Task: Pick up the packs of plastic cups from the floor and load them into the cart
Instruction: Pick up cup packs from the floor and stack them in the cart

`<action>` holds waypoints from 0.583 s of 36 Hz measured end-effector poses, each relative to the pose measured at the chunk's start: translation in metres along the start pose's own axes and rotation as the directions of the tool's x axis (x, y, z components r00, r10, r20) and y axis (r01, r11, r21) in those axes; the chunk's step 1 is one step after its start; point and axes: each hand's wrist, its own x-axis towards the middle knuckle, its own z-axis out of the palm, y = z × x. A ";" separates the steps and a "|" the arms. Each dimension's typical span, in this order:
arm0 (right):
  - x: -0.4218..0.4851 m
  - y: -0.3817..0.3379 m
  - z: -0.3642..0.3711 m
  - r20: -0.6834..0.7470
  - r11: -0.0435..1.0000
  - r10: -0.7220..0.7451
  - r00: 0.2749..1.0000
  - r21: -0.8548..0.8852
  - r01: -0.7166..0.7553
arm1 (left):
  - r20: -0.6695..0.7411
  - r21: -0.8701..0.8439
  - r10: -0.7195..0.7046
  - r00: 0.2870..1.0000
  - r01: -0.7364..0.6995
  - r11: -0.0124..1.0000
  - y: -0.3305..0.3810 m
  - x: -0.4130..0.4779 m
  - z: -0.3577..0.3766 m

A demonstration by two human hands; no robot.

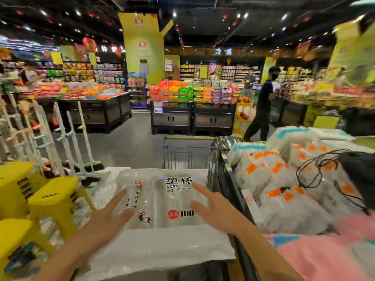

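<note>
One pack of plastic cups (162, 207), lower centre, is pressed by two flat, spread hands: left hand (110, 217), right hand (215, 209).

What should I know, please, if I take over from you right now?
Left hand: open, flat on the clear pack of cups.
Right hand: open, flat on the same pack.
The pack lies on white packaging at the wire cart, off the floor.
More packs, orange-marked, are heaped to the right.
Left: settle this pack, then check the floor for others; most of it nearby is hidden.
</note>
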 end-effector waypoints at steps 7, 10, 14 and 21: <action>0.054 0.049 -0.008 -0.103 0.988 0.118 0.988 -0.083 -0.127 | 0.137 -0.063 0.101 0.985 -0.093 0.994 -0.005 0.101 0.025; 0.071 0.063 -0.016 -0.123 0.988 0.139 0.983 -0.056 -0.147 | 0.184 -0.116 0.103 0.978 -0.083 0.990 -0.003 0.142 0.041; 0.103 0.089 -0.032 -0.138 0.978 0.194 0.971 -0.049 -0.202 | 0.231 -0.115 0.160 0.960 -0.137 0.984 -0.006 0.202 0.068; 0.188 0.159 -0.058 -0.110 0.979 0.199 0.974 -0.027 -0.203 | 0.243 -0.151 0.157 0.957 -0.122 0.981 -0.001 0.295 0.114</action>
